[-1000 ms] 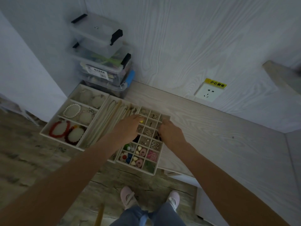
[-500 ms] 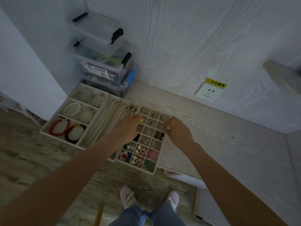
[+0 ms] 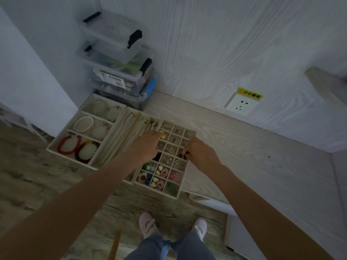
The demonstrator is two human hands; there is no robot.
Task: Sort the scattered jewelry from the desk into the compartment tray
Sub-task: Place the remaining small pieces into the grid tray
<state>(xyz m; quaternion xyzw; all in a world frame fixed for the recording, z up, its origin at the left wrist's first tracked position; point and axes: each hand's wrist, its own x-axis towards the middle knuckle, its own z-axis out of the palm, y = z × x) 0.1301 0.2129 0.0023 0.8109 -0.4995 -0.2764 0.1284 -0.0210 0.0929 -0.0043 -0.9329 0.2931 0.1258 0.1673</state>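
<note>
We see the desk [image 3: 244, 147] carrying the compartment tray [image 3: 173, 195] at its front-left edge, beside 2 wider trays [image 3: 105, 128]. Our left hand [image 3: 145, 145] reaches over the grid, fingertips at a small yellow piece [image 3: 163, 136]; grip uncertain. Our right hand [image 3: 201, 153] curls at the grid's right edge, fingertips on small dark pieces [image 3: 183, 155].

Dim, bluish light; wide-angle edge warping

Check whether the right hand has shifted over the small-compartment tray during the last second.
Yes. The right hand drew out toward the tray's right edge, then came back in over the right-hand column of compartments.
</note>
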